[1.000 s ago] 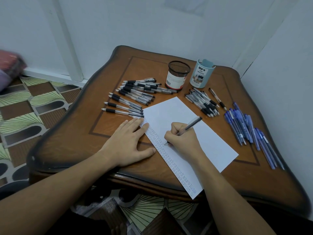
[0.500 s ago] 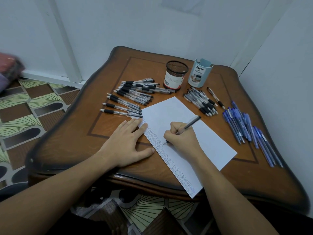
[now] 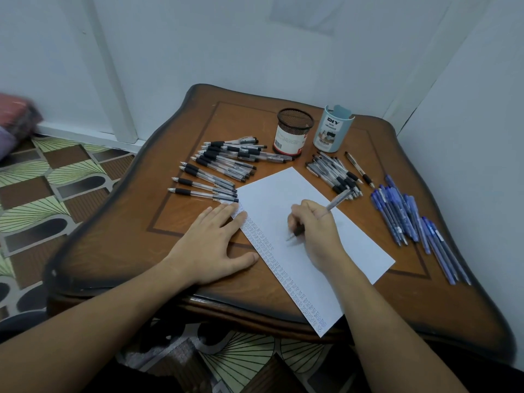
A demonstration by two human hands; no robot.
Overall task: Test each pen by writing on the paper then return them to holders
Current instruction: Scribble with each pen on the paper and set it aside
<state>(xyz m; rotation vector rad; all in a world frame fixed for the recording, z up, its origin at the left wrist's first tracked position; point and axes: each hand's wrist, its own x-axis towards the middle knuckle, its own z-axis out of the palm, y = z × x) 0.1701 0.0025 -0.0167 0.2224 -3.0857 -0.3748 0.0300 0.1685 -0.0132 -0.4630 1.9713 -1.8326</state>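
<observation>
The right hand (image 3: 317,231) grips a pen (image 3: 334,204), tip on the paper (image 3: 283,191): writing test underway. The left hand (image 3: 215,245) lies flat, steadying the sheet. Next, the pen goes to a holder (image 3: 293,134).

On counter (image 3: 170,222): paper (image 3: 354,251) under right grip (image 3: 314,228), pen (image 3: 337,200) in it; left grip (image 3: 209,245) left of it, on paper edge. Behind-left: pen pile (image 3: 221,171). Behind: mesh holder (image 3: 295,131), DIY holder (image 3: 333,131), second pile (image 3: 337,177). Right: third pile (image 3: 411,222).
</observation>
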